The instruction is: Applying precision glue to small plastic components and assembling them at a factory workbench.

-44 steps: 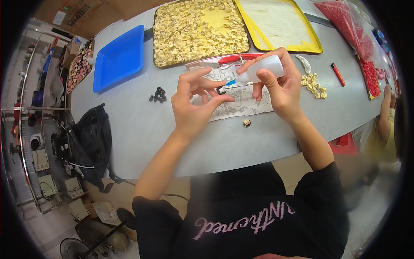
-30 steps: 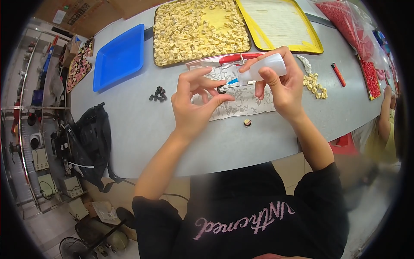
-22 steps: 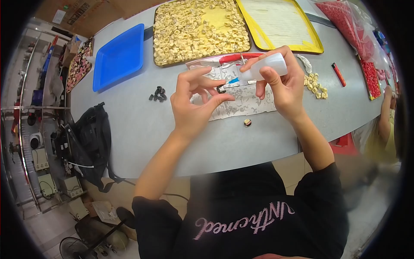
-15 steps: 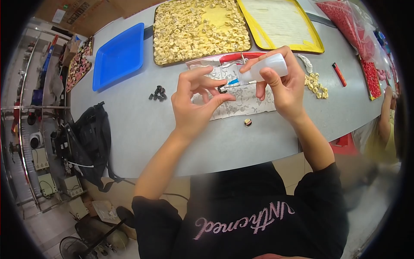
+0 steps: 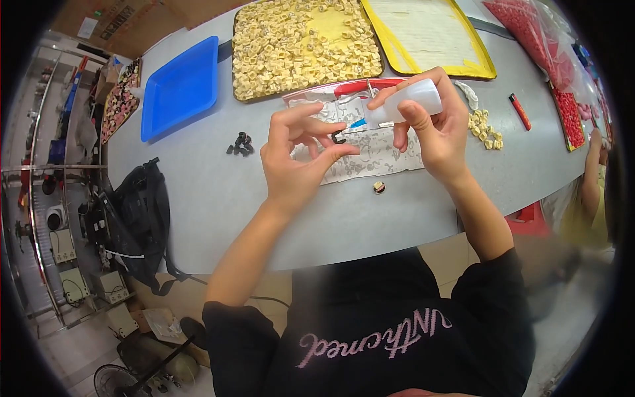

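Between thumb and forefinger, my left hand point(image 5: 294, 155) pinches a small black curved piece point(image 5: 338, 137). My right hand point(image 5: 433, 135) is wrapped round a white squeeze bottle point(image 5: 418, 100) tipped on its side. The bottle's blue needle tip point(image 5: 358, 123) points left, just short of the black piece. Under both hands lies a stained white sheet point(image 5: 377, 157) dotted with grey marks. A small cream-and-dark piece point(image 5: 379, 187) rests on the table in front of the sheet. Several loose black pieces point(image 5: 240, 144) sit in a cluster to the left.
At the back stand a tray of cream pieces point(image 5: 291, 53) and a yellow-edged tray point(image 5: 433, 40). A blue tray point(image 5: 180, 89) is at left. On the right are cream pieces point(image 5: 486, 130), a red lighter-like object point(image 5: 520, 112) and a bag of red pieces point(image 5: 529, 40). Another person's arm point(image 5: 591, 178) shows far right.
The view has shifted very slightly. Both hands keep nearly the same pose, with the needle tip still close to the black piece.
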`<state>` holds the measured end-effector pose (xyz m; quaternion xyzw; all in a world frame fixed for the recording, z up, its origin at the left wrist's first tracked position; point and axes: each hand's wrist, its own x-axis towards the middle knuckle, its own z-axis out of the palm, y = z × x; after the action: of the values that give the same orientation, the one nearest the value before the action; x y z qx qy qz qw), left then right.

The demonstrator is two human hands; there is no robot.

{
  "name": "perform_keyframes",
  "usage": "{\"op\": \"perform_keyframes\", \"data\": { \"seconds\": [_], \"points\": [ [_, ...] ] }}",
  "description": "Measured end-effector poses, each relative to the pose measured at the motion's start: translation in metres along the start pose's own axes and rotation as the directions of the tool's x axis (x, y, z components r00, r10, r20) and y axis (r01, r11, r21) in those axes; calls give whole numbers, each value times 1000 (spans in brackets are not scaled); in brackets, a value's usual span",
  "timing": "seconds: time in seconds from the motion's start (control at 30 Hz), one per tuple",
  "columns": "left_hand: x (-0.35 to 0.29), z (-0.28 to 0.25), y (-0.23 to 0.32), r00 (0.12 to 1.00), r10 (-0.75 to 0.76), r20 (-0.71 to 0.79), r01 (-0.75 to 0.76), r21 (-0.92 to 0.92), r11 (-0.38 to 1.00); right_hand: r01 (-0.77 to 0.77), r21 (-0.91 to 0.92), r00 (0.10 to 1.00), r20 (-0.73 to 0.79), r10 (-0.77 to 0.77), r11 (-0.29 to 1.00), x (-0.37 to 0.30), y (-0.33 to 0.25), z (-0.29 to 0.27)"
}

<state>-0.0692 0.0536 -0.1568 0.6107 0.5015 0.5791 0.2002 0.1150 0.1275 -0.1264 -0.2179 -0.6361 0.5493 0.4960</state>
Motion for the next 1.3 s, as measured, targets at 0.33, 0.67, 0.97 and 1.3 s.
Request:
{"op": "perform_keyframes", "data": {
  "seconds": [0.33,0.67,0.97,1.3],
  "points": [
    [2,-2,-3,1000,15,-19,-16,-38,999,38,44,992,-118,-33,998,11,3,-14],
    [5,-5,3,998,-10,-58,10,10,1000,107,-6,963,-250,-105,994,24,-36,-45],
    [0,-1,3,993,96,-68,-97,-14,995,-67,-813,991,-120,-53,579,-72,3,-54],
    [-4,4,0,993,120,13,-121,32,992,106,-943,980,45,-193,317,-60,-11,-83]
  ]
}}
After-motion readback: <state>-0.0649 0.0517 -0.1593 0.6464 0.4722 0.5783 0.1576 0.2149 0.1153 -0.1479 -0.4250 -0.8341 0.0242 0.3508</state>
